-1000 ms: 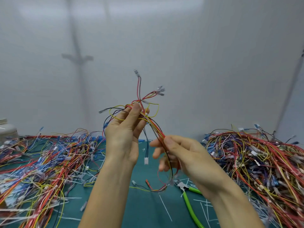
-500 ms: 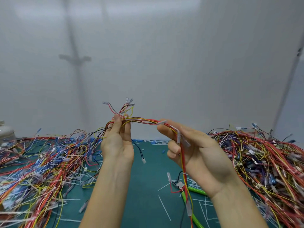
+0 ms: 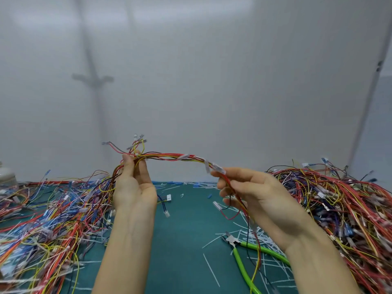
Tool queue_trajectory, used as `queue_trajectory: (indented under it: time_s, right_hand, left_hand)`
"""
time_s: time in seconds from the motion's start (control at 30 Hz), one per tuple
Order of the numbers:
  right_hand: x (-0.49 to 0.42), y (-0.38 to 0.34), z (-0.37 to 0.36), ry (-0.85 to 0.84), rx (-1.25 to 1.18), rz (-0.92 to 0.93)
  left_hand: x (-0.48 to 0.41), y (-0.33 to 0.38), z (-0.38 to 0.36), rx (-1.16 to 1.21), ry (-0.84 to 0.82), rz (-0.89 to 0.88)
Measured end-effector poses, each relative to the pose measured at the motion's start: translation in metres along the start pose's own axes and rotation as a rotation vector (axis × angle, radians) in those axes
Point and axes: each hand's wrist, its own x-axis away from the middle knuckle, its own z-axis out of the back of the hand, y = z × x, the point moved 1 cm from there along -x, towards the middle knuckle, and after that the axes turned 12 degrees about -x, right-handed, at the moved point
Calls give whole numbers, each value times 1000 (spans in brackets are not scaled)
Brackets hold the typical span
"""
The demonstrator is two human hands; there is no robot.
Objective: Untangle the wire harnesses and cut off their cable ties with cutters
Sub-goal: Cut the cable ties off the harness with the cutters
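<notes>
Left hand (image 3: 133, 185), head view: fingers closed round one end of the wire harness (image 3: 167, 157). Right hand (image 3: 262, 200): grips the other end, tail hanging. Harness long axis: left–right between hands, above the mat (image 3: 186, 230). Cutters (image 3: 238, 248): on mat beneath right hand, the nearer; tips point away-left.

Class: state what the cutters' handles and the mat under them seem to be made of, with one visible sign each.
Cutter handles: probably plastic or rubber sleeves; bright green, smooth, slightly glossy. Mat: likely rubber or vinyl; flat teal, matte, no weave.
</notes>
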Motion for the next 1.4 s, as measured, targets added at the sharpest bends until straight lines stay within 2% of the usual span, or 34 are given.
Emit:
queue_trajectory:
  time_s: [0.33,0.57,0.67,0.73,0.83,0.9,1.03,1.2,1.4]
  right_hand:
    - [-12,5,2,78,-566,101]
    - [-12,3,7,100,-661,112]
    - [-10,2,9,115,-577,88]
    - [-9,2,11,173,-439,44]
    - [-7,3,13,315,-206,27]
    - [-5,1,11,365,-152,46]
    - [-2,-2,5,353,-110,55]
    - [-2,3,-7,343,166,67]
    - [-3,7,-23,439,463,259]
  left_hand:
    - [12,-30,-6,36,-34,160]
    - [20,-39,-12,18,-69,290]
    - [22,-33,-14,-32,-132,346]
    - [21,-27,-14,-110,-176,337]
    - [16,-22,-11,-289,-254,254]
    - [13,-22,-9,-411,-298,166]
    - [10,-21,-2,-672,-385,50]
    - [13,-28,0,-1018,-533,-7]
    - [32,-46,-5,-1205,-686,-30]
